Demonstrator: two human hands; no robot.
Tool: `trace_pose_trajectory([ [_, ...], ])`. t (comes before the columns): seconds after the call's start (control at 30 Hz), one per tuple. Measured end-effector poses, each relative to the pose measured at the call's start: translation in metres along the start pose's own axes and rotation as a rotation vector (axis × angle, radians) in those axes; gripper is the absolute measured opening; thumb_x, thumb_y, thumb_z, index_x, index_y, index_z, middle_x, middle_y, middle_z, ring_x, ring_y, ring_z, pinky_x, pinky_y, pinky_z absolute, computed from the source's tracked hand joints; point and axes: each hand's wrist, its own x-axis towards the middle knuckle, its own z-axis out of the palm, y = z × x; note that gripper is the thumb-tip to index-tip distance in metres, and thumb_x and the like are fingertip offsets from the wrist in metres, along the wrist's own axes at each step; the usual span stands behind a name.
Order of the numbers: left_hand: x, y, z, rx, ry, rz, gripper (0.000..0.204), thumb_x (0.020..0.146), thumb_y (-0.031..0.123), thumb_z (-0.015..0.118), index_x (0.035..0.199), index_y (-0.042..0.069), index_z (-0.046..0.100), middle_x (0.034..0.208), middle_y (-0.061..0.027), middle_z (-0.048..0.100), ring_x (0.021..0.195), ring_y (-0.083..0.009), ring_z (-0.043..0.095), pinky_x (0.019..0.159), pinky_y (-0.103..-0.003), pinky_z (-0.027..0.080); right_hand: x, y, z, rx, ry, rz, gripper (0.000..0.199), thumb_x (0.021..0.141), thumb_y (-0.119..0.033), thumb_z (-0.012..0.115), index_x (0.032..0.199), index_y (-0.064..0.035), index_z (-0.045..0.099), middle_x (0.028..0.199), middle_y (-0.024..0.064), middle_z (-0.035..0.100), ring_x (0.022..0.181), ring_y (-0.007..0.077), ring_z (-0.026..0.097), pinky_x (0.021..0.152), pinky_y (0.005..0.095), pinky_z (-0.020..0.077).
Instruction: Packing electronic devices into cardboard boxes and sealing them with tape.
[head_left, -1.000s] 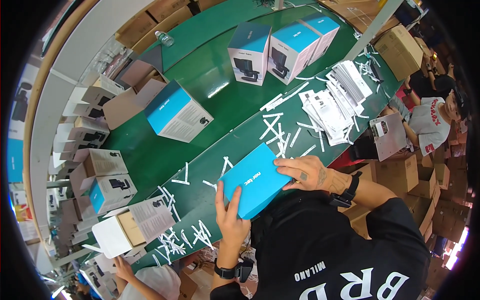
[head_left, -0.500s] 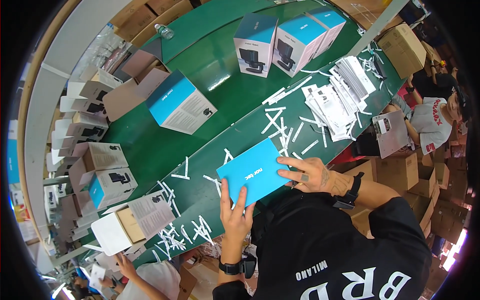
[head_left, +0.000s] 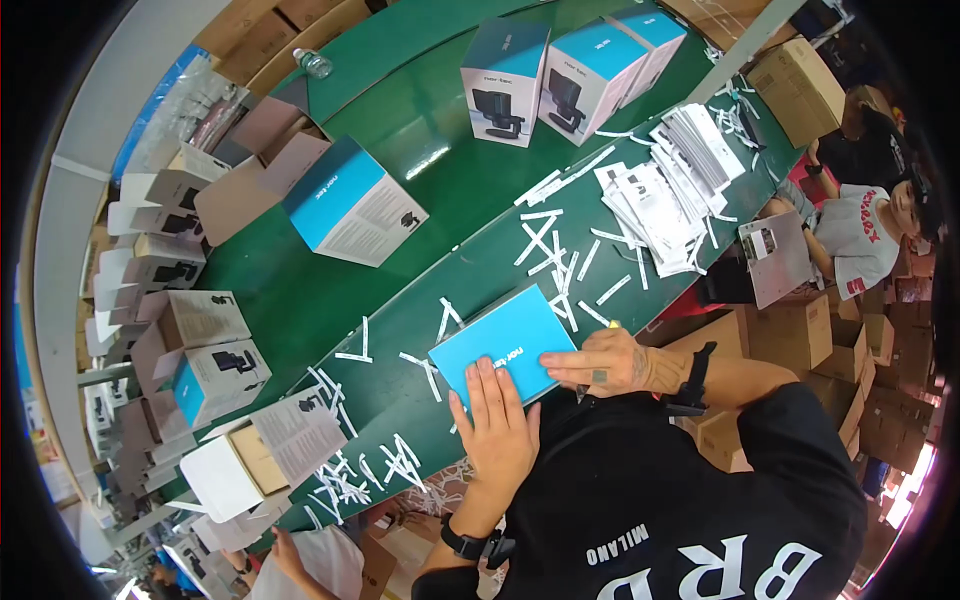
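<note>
Hands Pressed Flat on Blue Box at Near Edge of Green Table

Hands lay on a flat blue box [head_left: 505, 342] that rested on the near strip of the green table [head_left: 400, 190], just in front of the person's dark shirt. The left hand [head_left: 498, 425] was spread open, palm down, its fingers [head_left: 487, 380] lying on the box's near corner. The right hand [head_left: 605, 362] came in from the right, fingers stretched flat along the box's near right edge. Neither hand was closed around anything; both simply pressed on the lid, close together but not touching each other.

White paper strips [head_left: 548, 240] lay scattered about the box, on both sides and beyond it. Farther off and to the right sat a stack of printed leaflets [head_left: 665, 190]. At the far side of the table stood three upright blue-and-white cartons [head_left: 570, 75], and to the far left a larger carton [head_left: 352, 200] lay on its side. Open white boxes [head_left: 205, 365] crowded the left rim. Another person in a white shirt [head_left: 860, 235] sat at the right among brown cardboard cases [head_left: 800, 85].
</note>
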Motion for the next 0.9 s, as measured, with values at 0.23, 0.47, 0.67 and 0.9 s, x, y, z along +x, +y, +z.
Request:
trace_pose_trajectory([
  [0.23, 0.063, -0.025, -0.037, -0.083, 0.024, 0.058, 0.097, 0.073, 0.041, 0.084, 0.155, 0.01, 0.042, 0.156, -0.0266, 0.035, 0.142, -0.0472, 0.035, 0.115, -0.067, 0.025, 0.018, -0.013, 0.011, 0.086, 0.278, 0.179, 0.032, 0.077, -0.015, 0.089, 0.105, -0.0089, 0.073, 0.12, 0.004, 0.076, 0.057, 0.0126, 0.064, 0.05, 0.028, 0.0486],
  [0.47, 0.059, -0.073, -0.052, -0.233, -0.092, 0.139, 0.101, 0.058, 0.033, 0.088, 0.147, 0.01, 0.047, 0.144, -0.0245, 0.043, 0.133, -0.0463, 0.041, 0.111, -0.06, 0.03, -0.023, 0.008, -0.039, 0.114, 0.214, 0.88, 0.039, 0.079, -0.017, 0.085, 0.112, -0.0052, 0.067, 0.109, 0.0084, 0.077, 0.064, 0.0219, 0.067, 0.059, 0.033, 0.0544],
  [0.67, 0.184, -0.057, -0.022, -0.308, 0.198, -0.263, 0.091, 0.057, 0.033, 0.087, 0.137, 0.014, 0.05, 0.147, -0.0235, 0.041, 0.136, -0.0453, 0.037, 0.113, -0.056, 0.026, -0.11, 0.033, -0.051, 0.099, -0.009, 1.32, 0.062, 0.081, -0.016, 0.076, 0.136, -0.005, 0.05, 0.097, 0.0141, 0.075, 0.084, 0.0328, 0.072, 0.078, 0.0408, 0.0577],
  [0.9, 0.346, -0.035, -0.019, -0.135, 0.198, -0.236, 0.092, 0.062, 0.043, 0.086, 0.141, 0.01, 0.05, 0.149, -0.0319, 0.043, 0.139, -0.0479, 0.039, 0.117, -0.061, 0.024, -0.078, -0.015, -0.007, 0.078, -0.191, 1.217, 0.061, 0.08, -0.015, 0.072, 0.137, -0.0047, 0.053, 0.099, 0.0193, 0.072, 0.09, 0.033, 0.072, 0.08, 0.0421, 0.0575],
])
